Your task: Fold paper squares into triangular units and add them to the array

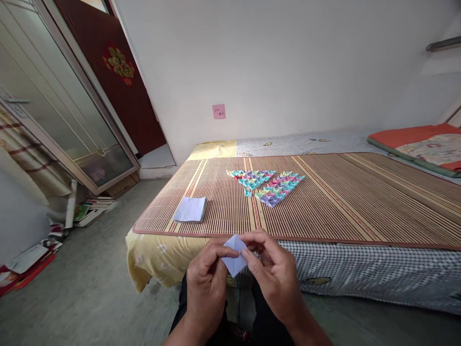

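Observation:
A small lilac sheet of folding paper point(234, 265) is held up with one corner pointing away from me, and crease lines show on it. My left hand point(209, 274) is closed on its left side, with the index finger lying across the face of the paper. On the right side, my right hand point(270, 266) pinches the edge between thumb and fingers. Both hands are in front of the bed's near edge, above my lap. The fingers behind the paper are hidden.
On the bamboo mat point(324, 206) lie a stack of square paper point(190, 210) and two joined clusters of colourful folded paper pieces point(254, 179). A small turquoise piece point(248, 192) sits beside them. Folded orange bedding point(421, 139) lies at far right.

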The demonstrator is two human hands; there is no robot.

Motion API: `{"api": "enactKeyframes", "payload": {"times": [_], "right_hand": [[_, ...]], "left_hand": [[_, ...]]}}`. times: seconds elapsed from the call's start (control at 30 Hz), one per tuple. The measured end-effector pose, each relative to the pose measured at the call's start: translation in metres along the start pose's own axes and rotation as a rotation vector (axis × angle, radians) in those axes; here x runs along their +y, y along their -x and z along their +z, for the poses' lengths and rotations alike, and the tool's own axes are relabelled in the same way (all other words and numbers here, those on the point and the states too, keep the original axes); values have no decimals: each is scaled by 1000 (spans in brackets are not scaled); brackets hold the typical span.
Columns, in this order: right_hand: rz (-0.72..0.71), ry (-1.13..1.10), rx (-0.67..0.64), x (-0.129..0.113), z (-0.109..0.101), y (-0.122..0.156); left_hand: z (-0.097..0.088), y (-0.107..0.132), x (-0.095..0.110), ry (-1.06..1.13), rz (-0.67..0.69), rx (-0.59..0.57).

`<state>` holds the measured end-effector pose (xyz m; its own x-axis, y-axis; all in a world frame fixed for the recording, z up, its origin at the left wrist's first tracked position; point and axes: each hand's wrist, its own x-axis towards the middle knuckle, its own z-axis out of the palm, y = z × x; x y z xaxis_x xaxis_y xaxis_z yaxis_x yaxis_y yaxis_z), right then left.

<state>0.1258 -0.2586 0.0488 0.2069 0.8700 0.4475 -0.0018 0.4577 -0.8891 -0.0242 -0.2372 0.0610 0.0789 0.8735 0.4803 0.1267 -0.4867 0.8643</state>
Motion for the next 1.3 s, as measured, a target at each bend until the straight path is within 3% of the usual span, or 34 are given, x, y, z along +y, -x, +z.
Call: {"api": "enactKeyframes", "payload": {"times": [0.1, 0.23, 0.4, 0.57, 0.8, 0.97, 1.13, 1.23, 1.3], "right_hand": [[122, -110, 42, 0, -1, -2], [252, -257, -99, 1, -4, -5], [272, -354, -99, 6, -6, -6], [248, -305, -79, 1, -6, -8], [108, -13, -32, -10, -6, -5], [6, 169, 38, -7, -5, -2], [-263, 376, 78, -9, -3, -2], [-461, 448, 65, -8, -3, -2], [-576, 500, 34, -6, -6, -1]], "left_hand": [[0, 1, 1, -6, 7, 3], [0, 2, 2, 6, 2, 16], [0, 1, 4, -24, 33, 8], [-1, 2, 3, -60, 118, -10], [0, 1, 10, -54, 141, -79], [-4, 7, 11, -84, 94, -196], [0, 9, 9, 88, -194, -22], [0, 1, 13, 228, -320, -168], [-1, -4, 15, 227, -325, -265]]}}
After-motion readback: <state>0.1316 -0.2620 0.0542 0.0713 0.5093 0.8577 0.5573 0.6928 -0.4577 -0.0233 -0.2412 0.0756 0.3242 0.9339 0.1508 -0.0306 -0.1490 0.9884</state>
